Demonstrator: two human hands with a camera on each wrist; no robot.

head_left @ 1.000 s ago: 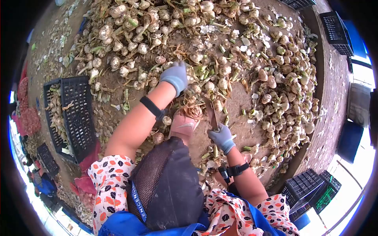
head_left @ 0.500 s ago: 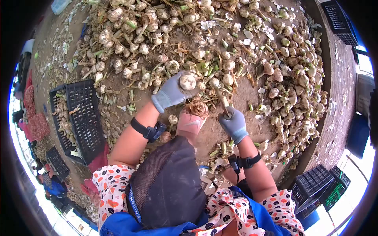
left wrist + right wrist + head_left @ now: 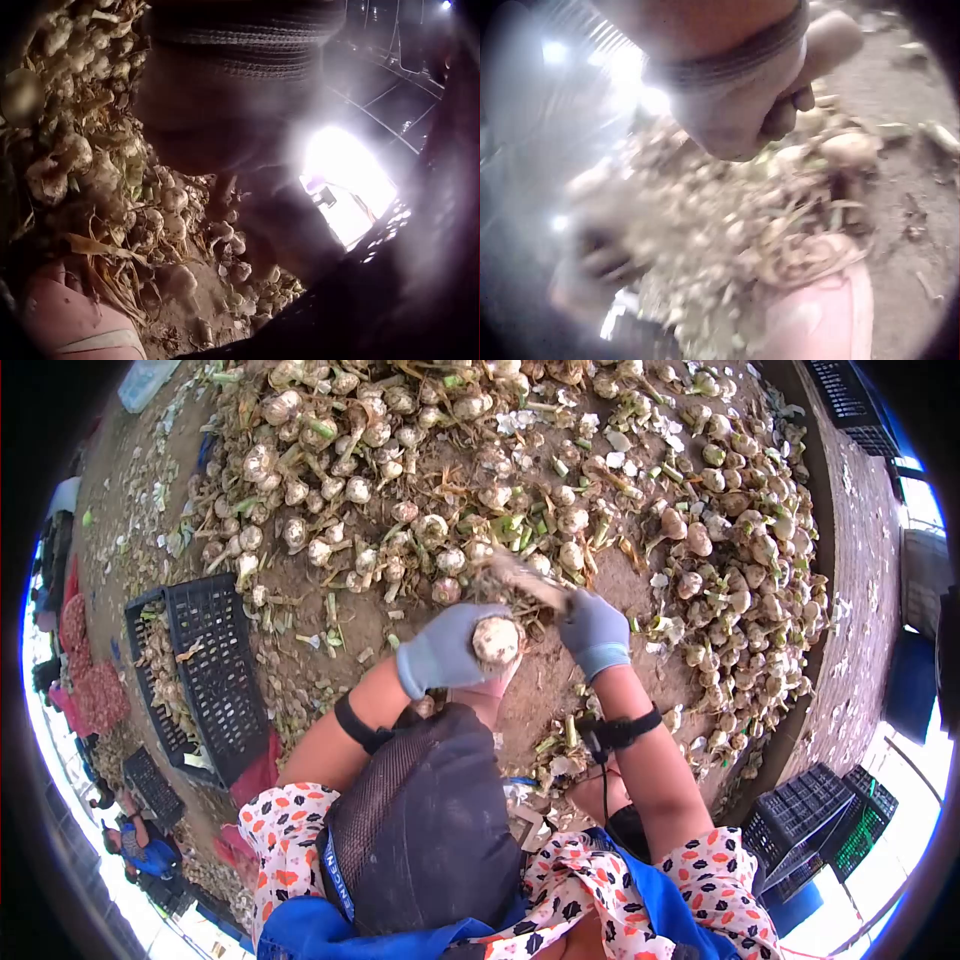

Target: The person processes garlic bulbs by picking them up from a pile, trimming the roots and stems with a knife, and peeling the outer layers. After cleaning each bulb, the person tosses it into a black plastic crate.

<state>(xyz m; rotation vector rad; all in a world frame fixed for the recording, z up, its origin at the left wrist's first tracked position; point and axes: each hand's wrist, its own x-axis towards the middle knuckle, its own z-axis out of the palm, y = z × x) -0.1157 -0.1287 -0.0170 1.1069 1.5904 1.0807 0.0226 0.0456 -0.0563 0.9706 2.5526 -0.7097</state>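
Observation:
My left hand (image 3: 440, 648), in a grey glove, grips a garlic bulb (image 3: 496, 641) with its pale round face turned up. It is low over a pink shoe (image 3: 488, 688). To its right, my gloved right hand (image 3: 594, 632) holds a knife (image 3: 532, 582) by the handle, its blurred blade pointing up and left past the bulb. Loose garlic bulbs (image 3: 450, 560) lie just beyond both hands. In the right wrist view, curled fingers of the right hand (image 3: 742, 120) show above the garlic, and the pink shoe (image 3: 821, 322) sits below.
A large garlic heap (image 3: 350, 430) spreads at the back, with a trimmed pile (image 3: 750, 580) on the right beside a wooden board (image 3: 850, 590). At left stands a black crate (image 3: 215, 670) with garlic beside it. Stacked crates (image 3: 800, 820) are at the lower right. Peel scraps litter the ground.
My left hand reached into the loose garlic, came up with a bulb, and has drawn it down over the shoe. The right hand has risen, swinging the knife blade leftward.

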